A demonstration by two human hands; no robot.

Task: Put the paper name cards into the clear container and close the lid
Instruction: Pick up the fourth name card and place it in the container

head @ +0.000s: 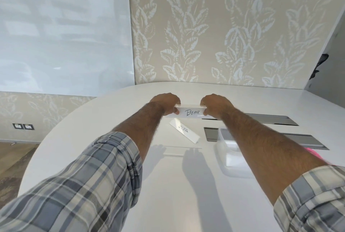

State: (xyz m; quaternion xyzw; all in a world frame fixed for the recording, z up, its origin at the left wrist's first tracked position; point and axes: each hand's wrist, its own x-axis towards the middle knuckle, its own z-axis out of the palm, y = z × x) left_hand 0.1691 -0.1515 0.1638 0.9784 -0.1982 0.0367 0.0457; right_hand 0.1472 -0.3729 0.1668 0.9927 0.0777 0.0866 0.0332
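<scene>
The left hand pinched the left end of a name card marked "BEAR", fingers curled over its top edge and thumb pressed on the front. The right hand gripped the right end the same way, so the card hung level between both hands, above the white table. Nearer the person than the held card, and just below it in view, a second card (it seemed to read "ZEBRA") lay flat on the table. To the right of that, under the right forearm, sat the clear container, partly hidden by the arm. I could not tell whether its lid was on.
</scene>
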